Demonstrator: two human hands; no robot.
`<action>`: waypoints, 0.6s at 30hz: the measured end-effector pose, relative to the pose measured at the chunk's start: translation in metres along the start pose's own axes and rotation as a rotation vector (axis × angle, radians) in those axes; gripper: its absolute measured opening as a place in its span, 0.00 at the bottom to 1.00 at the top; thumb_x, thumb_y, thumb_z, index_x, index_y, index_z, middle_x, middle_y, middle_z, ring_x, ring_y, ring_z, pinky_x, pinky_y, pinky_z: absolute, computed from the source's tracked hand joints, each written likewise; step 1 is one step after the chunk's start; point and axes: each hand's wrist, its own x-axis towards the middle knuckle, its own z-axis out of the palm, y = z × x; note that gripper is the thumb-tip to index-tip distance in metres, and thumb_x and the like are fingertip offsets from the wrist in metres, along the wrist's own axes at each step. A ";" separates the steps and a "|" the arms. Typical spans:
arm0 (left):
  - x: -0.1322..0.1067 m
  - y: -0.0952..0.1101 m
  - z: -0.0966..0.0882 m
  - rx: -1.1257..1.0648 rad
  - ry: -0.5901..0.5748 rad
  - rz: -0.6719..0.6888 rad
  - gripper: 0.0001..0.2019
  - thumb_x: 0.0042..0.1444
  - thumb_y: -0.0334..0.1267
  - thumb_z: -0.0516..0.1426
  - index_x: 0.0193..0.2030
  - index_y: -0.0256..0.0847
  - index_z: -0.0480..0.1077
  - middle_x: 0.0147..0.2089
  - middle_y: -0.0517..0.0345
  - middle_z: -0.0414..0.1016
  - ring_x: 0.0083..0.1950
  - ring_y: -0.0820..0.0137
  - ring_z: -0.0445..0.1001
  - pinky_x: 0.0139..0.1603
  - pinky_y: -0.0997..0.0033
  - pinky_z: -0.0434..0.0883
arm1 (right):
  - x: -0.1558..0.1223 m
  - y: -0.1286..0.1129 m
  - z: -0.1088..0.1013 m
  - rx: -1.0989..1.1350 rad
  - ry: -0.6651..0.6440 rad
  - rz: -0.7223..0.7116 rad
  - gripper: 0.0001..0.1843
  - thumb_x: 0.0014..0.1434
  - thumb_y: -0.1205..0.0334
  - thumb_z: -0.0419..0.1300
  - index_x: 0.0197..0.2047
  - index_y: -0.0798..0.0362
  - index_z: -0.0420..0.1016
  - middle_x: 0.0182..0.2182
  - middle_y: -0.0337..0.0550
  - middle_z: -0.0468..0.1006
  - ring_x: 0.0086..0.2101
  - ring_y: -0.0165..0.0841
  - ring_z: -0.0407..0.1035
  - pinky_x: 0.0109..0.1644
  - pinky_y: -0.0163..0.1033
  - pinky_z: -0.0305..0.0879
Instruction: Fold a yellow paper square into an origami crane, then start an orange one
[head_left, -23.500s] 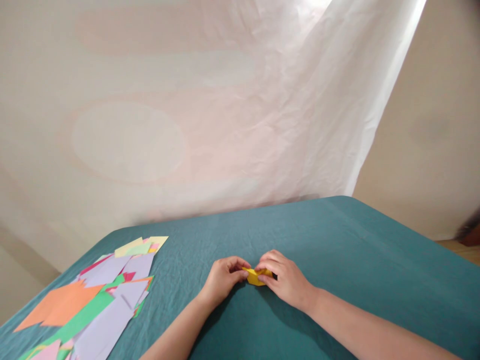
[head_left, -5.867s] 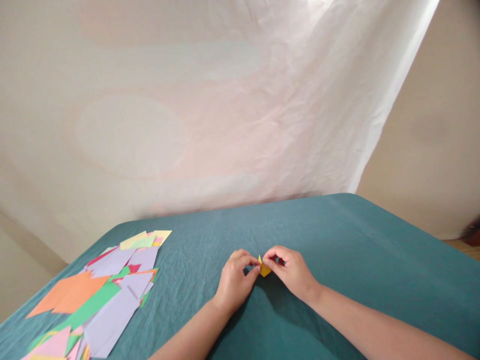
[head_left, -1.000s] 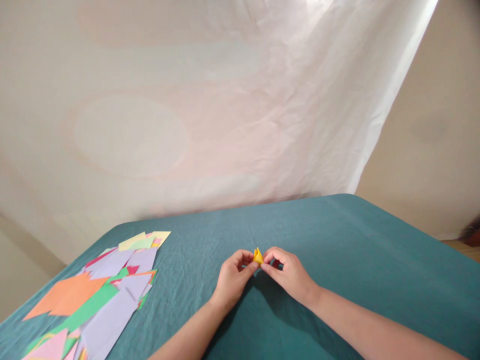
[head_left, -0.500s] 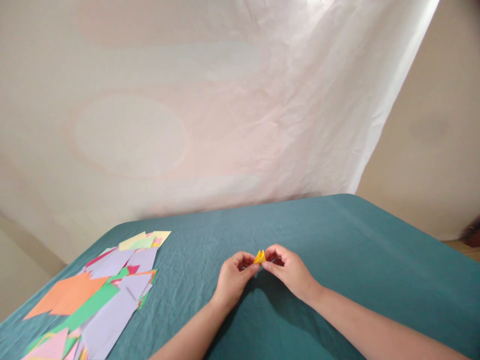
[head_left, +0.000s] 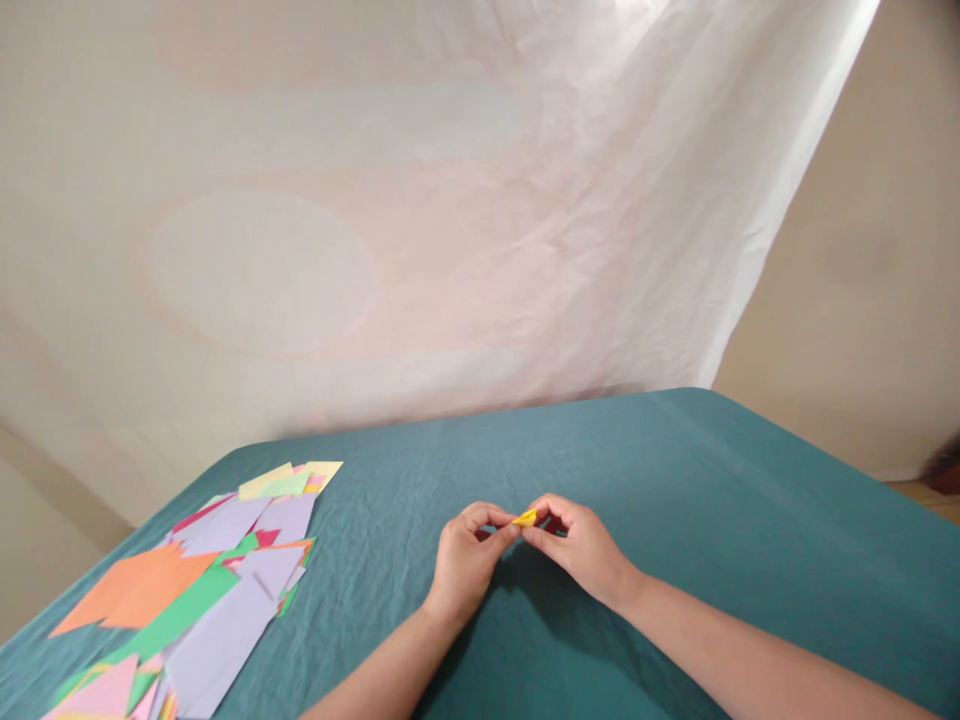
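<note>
A small folded yellow paper (head_left: 526,518) is held between both hands, a little above the green-covered table (head_left: 637,470). My left hand (head_left: 472,555) pinches its left side between thumb and fingers. At its right side, my right hand (head_left: 581,545) grips it the same way, with the index finger along the top and the thumb below. Only a narrow sliver of the yellow paper shows; the fingertips cover the rest.
Loose coloured paper lies in a spread pile at the left of the table, with orange sheets (head_left: 139,590), lilac sheets (head_left: 221,645), a green strip (head_left: 180,610) and pale yellow pieces (head_left: 266,482). A whitish cloth sheet (head_left: 450,250) hangs behind the table.
The yellow paper, which stood up with two points showing, now looks flatter and tilted between the fingers. Both hands have shifted only slightly. The paper pile is unchanged.
</note>
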 end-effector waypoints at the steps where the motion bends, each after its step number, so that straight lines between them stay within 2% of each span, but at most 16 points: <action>1: 0.001 -0.001 -0.001 -0.021 -0.001 0.001 0.05 0.50 0.38 0.61 0.29 0.38 0.75 0.34 0.54 0.75 0.35 0.68 0.73 0.34 0.73 0.67 | 0.000 -0.001 0.000 -0.006 0.002 -0.005 0.05 0.56 0.61 0.60 0.34 0.53 0.73 0.29 0.38 0.75 0.31 0.30 0.68 0.36 0.33 0.63; 8: 0.002 -0.004 -0.002 -0.322 -0.187 -0.063 0.09 0.51 0.39 0.61 0.29 0.37 0.68 0.43 0.49 0.76 0.39 0.68 0.73 0.39 0.72 0.69 | -0.001 -0.005 -0.003 0.015 -0.005 -0.027 0.07 0.57 0.58 0.60 0.33 0.53 0.74 0.28 0.37 0.75 0.31 0.30 0.68 0.36 0.33 0.62; 11: 0.000 -0.002 -0.001 -0.297 -0.135 -0.044 0.09 0.50 0.40 0.62 0.29 0.38 0.68 0.41 0.51 0.75 0.40 0.67 0.73 0.41 0.71 0.69 | 0.000 -0.005 -0.002 0.005 0.017 -0.052 0.07 0.57 0.58 0.60 0.32 0.52 0.74 0.28 0.37 0.74 0.31 0.31 0.68 0.36 0.33 0.62; 15: -0.004 0.004 -0.001 -0.118 -0.030 0.033 0.07 0.51 0.39 0.61 0.29 0.38 0.70 0.38 0.53 0.75 0.40 0.67 0.73 0.41 0.70 0.68 | 0.001 -0.004 -0.002 -0.011 0.025 -0.068 0.08 0.57 0.56 0.60 0.32 0.52 0.74 0.28 0.38 0.74 0.31 0.31 0.68 0.36 0.33 0.62; 18: -0.005 0.008 -0.001 -0.016 0.002 0.069 0.04 0.53 0.37 0.59 0.30 0.39 0.70 0.34 0.56 0.74 0.37 0.68 0.72 0.40 0.71 0.68 | 0.000 -0.005 -0.002 -0.019 0.014 -0.066 0.08 0.58 0.57 0.59 0.32 0.52 0.74 0.28 0.38 0.74 0.31 0.31 0.68 0.36 0.33 0.63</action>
